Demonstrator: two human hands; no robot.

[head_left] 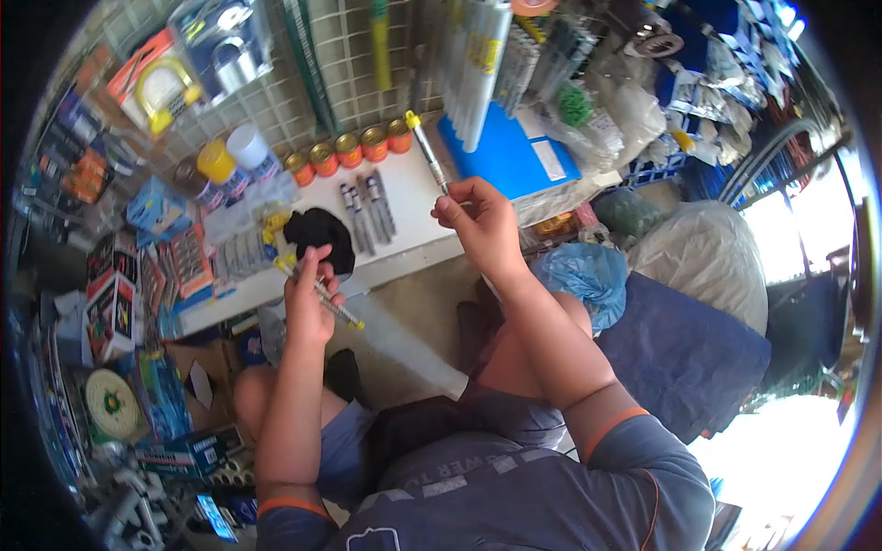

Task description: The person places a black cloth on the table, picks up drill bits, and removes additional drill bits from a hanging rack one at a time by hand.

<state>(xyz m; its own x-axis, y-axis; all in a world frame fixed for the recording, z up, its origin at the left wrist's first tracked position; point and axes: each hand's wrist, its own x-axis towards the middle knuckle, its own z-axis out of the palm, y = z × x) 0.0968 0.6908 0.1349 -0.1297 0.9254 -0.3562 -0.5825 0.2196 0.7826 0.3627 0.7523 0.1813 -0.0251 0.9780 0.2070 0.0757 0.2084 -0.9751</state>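
Note:
My right hand (476,220) is raised over the table's right part, its fingers pinched on the lower end of a slim pen-like tube with a yellow tip (425,151). Lower and to the left, my left hand (312,294) has its fingers closed round another slim tube with yellow ends (342,312). Just behind my left hand lies a black cloth (322,237) on the white table (404,234). Several silvery tubes with dark caps (369,213) lie side by side between my two hands.
Small orange tins (348,151) line the table's back, with a yellow-lidded can (218,163) to their left. A blue folder (505,147) lies at the right. Hanging clear tubes (475,73) come down over it. A blue plastic bag (583,280) is beside my right forearm.

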